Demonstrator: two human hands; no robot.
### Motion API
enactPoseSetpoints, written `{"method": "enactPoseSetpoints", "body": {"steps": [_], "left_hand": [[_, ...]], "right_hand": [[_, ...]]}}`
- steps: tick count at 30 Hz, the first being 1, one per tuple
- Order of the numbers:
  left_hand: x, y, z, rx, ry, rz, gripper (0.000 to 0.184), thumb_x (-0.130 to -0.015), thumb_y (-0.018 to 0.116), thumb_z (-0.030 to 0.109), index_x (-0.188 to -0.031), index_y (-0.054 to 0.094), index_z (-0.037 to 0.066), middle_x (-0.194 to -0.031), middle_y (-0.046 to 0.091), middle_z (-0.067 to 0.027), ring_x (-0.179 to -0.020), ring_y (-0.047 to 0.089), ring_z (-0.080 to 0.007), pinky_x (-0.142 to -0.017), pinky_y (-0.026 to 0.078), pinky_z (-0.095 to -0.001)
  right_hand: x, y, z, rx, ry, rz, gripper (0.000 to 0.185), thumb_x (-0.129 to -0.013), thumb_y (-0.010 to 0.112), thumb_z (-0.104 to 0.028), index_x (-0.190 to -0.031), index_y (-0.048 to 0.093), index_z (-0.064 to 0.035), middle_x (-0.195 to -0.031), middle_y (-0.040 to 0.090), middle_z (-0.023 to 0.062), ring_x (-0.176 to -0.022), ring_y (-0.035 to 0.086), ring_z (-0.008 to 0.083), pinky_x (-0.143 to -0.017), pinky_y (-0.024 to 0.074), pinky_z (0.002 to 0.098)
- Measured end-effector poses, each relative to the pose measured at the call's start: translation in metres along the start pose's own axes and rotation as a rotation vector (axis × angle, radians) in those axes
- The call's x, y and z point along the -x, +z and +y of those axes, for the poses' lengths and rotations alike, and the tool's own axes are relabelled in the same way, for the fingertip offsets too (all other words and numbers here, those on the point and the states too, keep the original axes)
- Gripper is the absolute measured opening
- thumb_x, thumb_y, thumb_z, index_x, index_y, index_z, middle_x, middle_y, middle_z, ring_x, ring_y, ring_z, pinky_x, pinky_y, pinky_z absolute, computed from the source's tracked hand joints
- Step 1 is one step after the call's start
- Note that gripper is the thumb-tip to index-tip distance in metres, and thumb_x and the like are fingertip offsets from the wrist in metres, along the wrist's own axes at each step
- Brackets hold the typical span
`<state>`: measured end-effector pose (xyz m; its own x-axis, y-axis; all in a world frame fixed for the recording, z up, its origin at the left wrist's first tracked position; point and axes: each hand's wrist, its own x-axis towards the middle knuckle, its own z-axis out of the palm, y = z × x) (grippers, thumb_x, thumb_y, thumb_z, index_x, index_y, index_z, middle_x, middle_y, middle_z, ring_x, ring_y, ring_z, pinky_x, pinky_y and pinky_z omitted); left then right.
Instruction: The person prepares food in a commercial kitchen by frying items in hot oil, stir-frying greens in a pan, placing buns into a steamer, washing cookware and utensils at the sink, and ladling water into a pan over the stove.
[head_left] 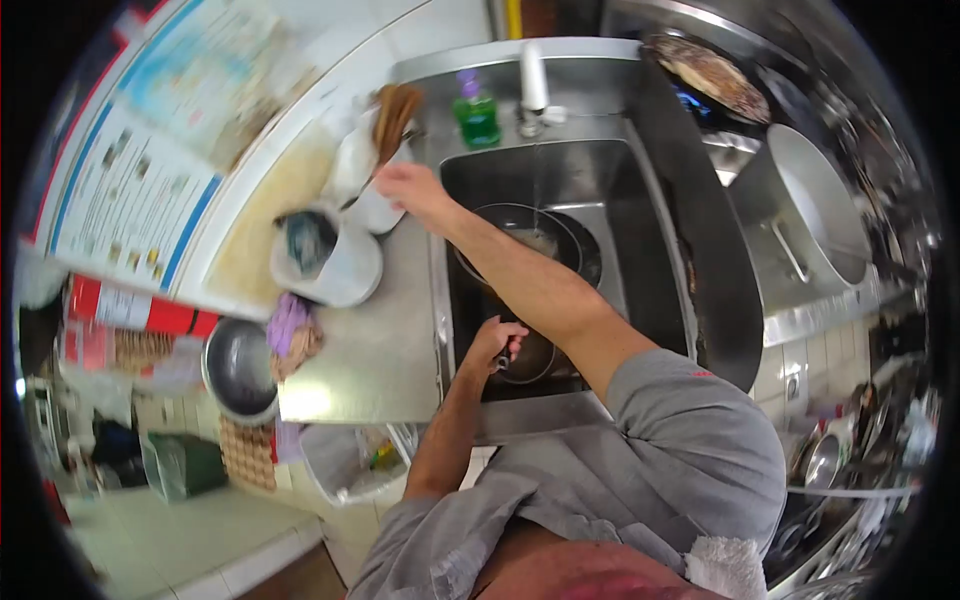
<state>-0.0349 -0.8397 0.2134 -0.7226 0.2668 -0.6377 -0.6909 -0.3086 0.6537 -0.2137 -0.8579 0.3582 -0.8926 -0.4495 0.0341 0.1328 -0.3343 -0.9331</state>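
Observation:
Over the near part of the steel sink (625,240), my left hand (496,343) is closed round the dark handle of a pan (590,262) that lies in the basin. Water runs from the tap (534,80) into the pan. My right arm crosses above the basin, and my right hand (408,188) is at the white containers on the left counter. Its fingers are closed on something thin and dark, perhaps a utensil handle. Beside it a brown brush (397,110) stands up near a white container (376,212).
A green soap bottle (477,112) stands behind the basin. On the left are a white bucket (345,275), purple cloth (288,325) and metal bowl (238,372). A large pot (790,220) and a pan with food (710,75) are at right, beyond the splash panel (690,200).

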Motion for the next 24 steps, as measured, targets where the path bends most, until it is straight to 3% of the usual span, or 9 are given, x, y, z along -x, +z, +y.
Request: {"method": "enactPoseSetpoints", "body": {"steps": [4,8,12,14,16,17,18,20,24], "left_hand": [[-0.014,0.025,0.045,-0.079,0.030,-0.161,0.010,-0.073,0.057,0.008,-0.066,0.051,0.005,-0.054,0.048,-0.0020,-0.043,0.046,-0.0098,-0.039,0.037,-0.0248],[-0.057,0.067,0.094,0.079,-0.068,-0.210,0.013,-0.073,0.060,0.017,-0.073,0.053,0.006,-0.062,0.054,-0.0031,-0.049,0.049,-0.0120,-0.044,0.039,-0.0244],[-0.074,0.120,0.151,0.363,-0.038,-0.203,0.026,-0.078,0.057,0.032,-0.083,0.052,0.007,-0.070,0.056,-0.0069,-0.054,0.054,-0.0181,-0.045,0.045,-0.0270],[-0.113,0.114,0.176,0.337,0.121,-0.293,0.034,-0.082,0.051,0.041,-0.086,0.050,0.007,-0.071,0.056,-0.0085,-0.058,0.056,-0.0201,-0.048,0.047,-0.0294],[-0.109,0.126,0.198,0.252,0.153,-0.175,0.040,-0.083,0.045,0.046,-0.088,0.050,0.007,-0.072,0.056,-0.0083,-0.057,0.056,-0.0199,-0.047,0.048,-0.0294],[-0.117,0.126,0.206,0.232,0.115,-0.093,0.038,-0.083,0.044,0.044,-0.092,0.048,0.007,-0.079,0.057,-0.0084,-0.063,0.057,-0.0209,-0.053,0.049,-0.0297],[-0.127,0.126,0.207,0.194,0.063,-0.022,0.037,-0.083,0.044,0.042,-0.096,0.047,0.007,-0.086,0.058,-0.0086,-0.068,0.058,-0.0220,-0.059,0.051,-0.0301],[-0.159,0.108,0.218,0.168,0.072,-0.229,0.033,-0.082,0.043,0.039,-0.097,0.047,0.010,-0.088,0.054,-0.0068,-0.076,0.057,-0.0200,-0.064,0.051,-0.0312],[-0.180,0.107,0.228,0.065,0.174,-0.257,0.019,-0.084,0.039,0.028,-0.092,0.049,0.013,-0.087,0.050,-0.0026,-0.086,0.052,-0.0163,-0.078,0.046,-0.0348]], "right_hand": [[0.003,-0.157,0.035,-0.635,0.050,0.459,0.012,-0.075,0.050,0.004,-0.085,0.056,-0.0004,-0.080,0.057,0.0112,-0.068,0.057,0.0209,-0.062,0.0504,0.0325],[-0.001,-0.230,0.031,-0.728,0.045,0.524,0.010,-0.071,0.047,0.004,-0.074,0.056,0.0035,-0.067,0.056,0.0129,-0.057,0.055,0.0229,-0.050,0.0478,0.0334],[0.005,-0.221,-0.015,0.029,0.250,0.182,0.012,-0.068,0.054,-0.003,-0.077,0.061,-0.0003,-0.072,0.060,0.0112,-0.060,0.057,0.0211,-0.053,0.0479,0.0316],[0.005,-0.215,-0.030,0.258,0.136,0.054,0.014,-0.075,0.054,-0.009,-0.084,0.063,-0.0027,-0.079,0.063,0.0082,-0.070,0.060,0.0174,-0.065,0.0483,0.0278],[-0.001,-0.217,-0.040,0.581,-0.019,0.094,0.022,-0.077,0.055,-0.022,-0.090,0.066,-0.0089,-0.082,0.064,0.0087,-0.071,0.060,0.0194,-0.066,0.0472,0.0355],[-0.033,-0.237,-0.011,1.037,-0.464,0.096,0.025,-0.081,0.049,-0.028,-0.088,0.066,-0.0114,-0.084,0.064,0.0084,-0.074,0.059,0.0198,-0.070,0.0465,0.0380],[-0.031,-0.228,-0.021,1.049,-0.235,0.197,0.027,-0.081,0.047,-0.028,-0.091,0.066,-0.0118,-0.087,0.064,0.0105,-0.075,0.059,0.0235,-0.071,0.0468,0.0379],[0.035,-0.192,-0.077,0.645,-0.007,0.385,0.029,-0.080,0.045,-0.030,-0.095,0.064,-0.0133,-0.094,0.063,0.0133,-0.081,0.058,0.0304,-0.075,0.0454,0.0407],[0.020,-0.211,-0.042,0.698,-0.149,0.474,0.032,-0.081,0.046,-0.033,-0.100,0.062,-0.0115,-0.100,0.061,0.0139,-0.089,0.057,0.0308,-0.080,0.0436,0.0395]]}}
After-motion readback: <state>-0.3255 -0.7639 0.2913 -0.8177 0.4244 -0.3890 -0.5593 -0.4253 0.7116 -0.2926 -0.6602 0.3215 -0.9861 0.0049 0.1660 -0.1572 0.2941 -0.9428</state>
